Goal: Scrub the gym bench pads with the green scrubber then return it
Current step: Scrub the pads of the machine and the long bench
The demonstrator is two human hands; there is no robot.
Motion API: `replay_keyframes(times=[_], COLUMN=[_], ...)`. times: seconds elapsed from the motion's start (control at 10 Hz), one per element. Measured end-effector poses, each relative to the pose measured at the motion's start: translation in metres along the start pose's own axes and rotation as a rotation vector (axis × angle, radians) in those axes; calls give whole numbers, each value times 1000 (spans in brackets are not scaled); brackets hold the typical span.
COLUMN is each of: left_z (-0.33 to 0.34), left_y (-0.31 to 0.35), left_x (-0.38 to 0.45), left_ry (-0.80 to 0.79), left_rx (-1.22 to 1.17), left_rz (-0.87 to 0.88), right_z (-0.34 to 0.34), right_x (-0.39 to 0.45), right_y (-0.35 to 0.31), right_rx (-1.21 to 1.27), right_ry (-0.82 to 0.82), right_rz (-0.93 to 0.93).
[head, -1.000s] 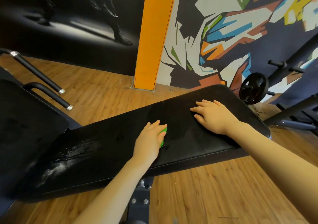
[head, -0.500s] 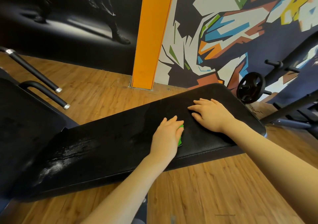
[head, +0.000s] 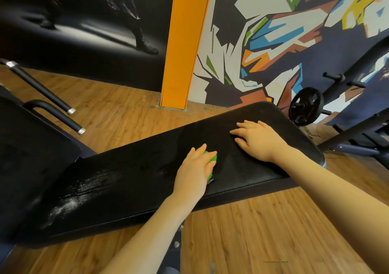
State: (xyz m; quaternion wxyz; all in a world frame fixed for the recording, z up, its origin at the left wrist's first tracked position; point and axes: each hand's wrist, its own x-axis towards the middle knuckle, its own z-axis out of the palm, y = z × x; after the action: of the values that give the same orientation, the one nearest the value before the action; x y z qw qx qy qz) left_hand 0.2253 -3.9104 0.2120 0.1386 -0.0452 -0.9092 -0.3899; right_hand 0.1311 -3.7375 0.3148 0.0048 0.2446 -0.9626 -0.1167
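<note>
Mid-pad (head: 136, 181), left hand (head: 194, 171) over scrubber (head: 212, 161)

An orange pillar (head: 185, 42) meets the wooden floor (head: 117, 114) — a weight plate (head: 305, 105) nearby.

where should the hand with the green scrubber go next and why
Probably slide the left hand and green scrubber leftward along the long black bench pad, toward the whitish wet streaks still sitting there; the right hand lies flat, bracing the other end.
</note>
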Motion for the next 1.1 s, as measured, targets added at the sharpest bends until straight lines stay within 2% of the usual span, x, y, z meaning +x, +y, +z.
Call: replay_keyframes(times=[0.2, 0.3, 0.4, 0.6, 0.9, 1.1], left_z=[-10, -7, 1, 14, 8, -9], left_y=[-36, -22, 0, 41, 13, -32], left_x=[-13, -13, -8, 3, -6, -23], left_ry=[41, 91, 126, 91, 74, 82], left_rx=[-60, -103, -118, -117, -70, -105], left_rz=[-100, -108, -70, 66, 124, -2], right_z=[0, 0, 0, 1, 0, 1], right_x=[-2, -2, -2, -1, -2, -1], right_y=[0, -1, -1, -1, -1, 0], right_rx=[5, 7, 5, -15, -9, 8], right_ry=[4, 5, 0, 16, 12, 9], right_rz=[-1, -1, 0, 0, -2, -10])
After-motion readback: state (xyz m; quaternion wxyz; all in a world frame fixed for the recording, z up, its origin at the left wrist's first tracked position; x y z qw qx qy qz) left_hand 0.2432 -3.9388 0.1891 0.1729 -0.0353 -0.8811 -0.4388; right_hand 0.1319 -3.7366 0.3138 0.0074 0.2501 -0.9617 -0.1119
